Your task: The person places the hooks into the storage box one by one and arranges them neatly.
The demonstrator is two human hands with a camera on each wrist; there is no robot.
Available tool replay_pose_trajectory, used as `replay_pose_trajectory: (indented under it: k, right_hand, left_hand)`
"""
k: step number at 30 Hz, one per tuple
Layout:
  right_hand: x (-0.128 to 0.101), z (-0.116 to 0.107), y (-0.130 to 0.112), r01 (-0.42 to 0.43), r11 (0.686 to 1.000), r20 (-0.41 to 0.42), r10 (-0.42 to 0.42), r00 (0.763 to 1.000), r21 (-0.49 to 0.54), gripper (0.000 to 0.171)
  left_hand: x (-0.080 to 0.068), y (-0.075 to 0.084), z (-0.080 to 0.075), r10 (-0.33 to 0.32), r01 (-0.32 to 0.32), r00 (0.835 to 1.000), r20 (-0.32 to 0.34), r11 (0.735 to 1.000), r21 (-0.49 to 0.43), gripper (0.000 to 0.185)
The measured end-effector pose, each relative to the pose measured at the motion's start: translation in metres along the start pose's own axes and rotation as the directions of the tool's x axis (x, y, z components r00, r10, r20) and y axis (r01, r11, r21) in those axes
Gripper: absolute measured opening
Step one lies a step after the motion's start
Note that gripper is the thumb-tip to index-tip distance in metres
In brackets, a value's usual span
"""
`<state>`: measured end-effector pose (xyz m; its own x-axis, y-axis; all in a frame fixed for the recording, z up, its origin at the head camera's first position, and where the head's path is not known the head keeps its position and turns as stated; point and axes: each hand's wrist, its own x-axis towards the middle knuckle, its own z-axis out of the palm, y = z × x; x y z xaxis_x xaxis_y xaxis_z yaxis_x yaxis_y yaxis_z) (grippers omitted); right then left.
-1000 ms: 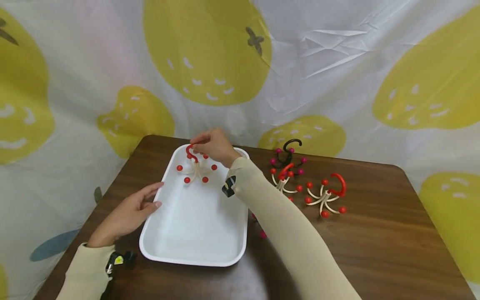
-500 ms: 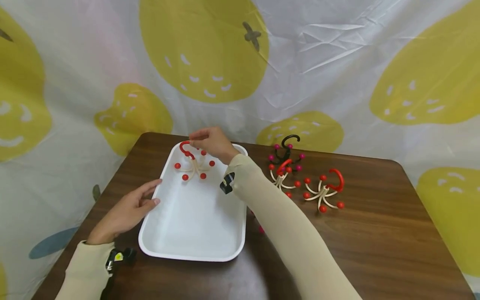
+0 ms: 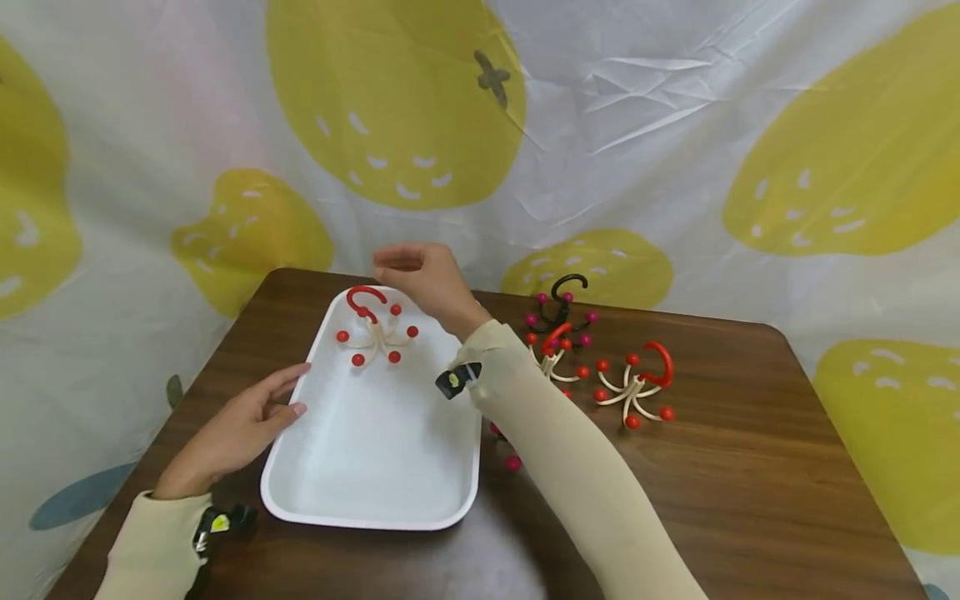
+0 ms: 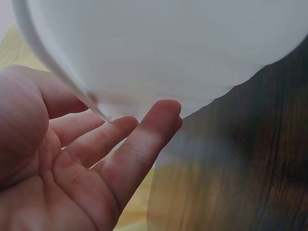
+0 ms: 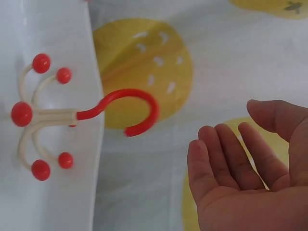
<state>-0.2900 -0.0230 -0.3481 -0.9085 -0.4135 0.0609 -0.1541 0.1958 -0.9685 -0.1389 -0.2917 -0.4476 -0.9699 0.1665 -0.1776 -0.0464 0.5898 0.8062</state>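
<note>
Dark brown wood-grain table, rounded corners, backed by a creased white cloth backdrop printed w/ big yellow-green smiling fruit shapes; the cloth hangs down to the table's far edge and also shows past the left side. No readable writing or brand anywhere; only a small yellow tag on a black wrist-strap clip, too small to read.

On the table: white rectangular plastic tray w/ rounded corners. At its far end lies a cream multi-arm hanger w/ red ball tips and a red hook, hook toward the far rim.

Right hand hovers just above and right of that hook, fingers loosely spread, holding nothing; right wrist view shows palm clear of the hook. Left hand lies relaxed at the tray's left rim, fingertips touching the tray edge, gripping nothing.

Right of tray: black hanger w/ magenta balls, two more cream/red ones, close together.
</note>
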Motion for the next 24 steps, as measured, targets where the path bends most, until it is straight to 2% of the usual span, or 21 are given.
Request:
replay_pose_trajectory:
  k: [6,13,24]
  right_hand:
    - [-0.024,-0.007,-0.018,0.089,0.995,-0.004,-0.089,0.996,0.042,0.03]
    - [-0.06,-0.024,-0.031,0.2,0.976,-0.025,-0.199,0.98,0.081,0.032]
    - [-0.108,-0.047,-0.035,0.238,0.967,-0.051,-0.235,0.971,0.085,0.031]
  left_hand:
    - [-0.002,0.002,-0.002,0.008,-0.008,1.0,-0.009,1.0,0.005,0.068]
    - [-0.002,0.003,-0.001,0.006,-0.006,1.0,-0.02,1.0,0.008,0.067]
    - [-0.006,0.004,0.003,0.011,-0.011,1.0,-0.014,1.0,0.012,0.067]
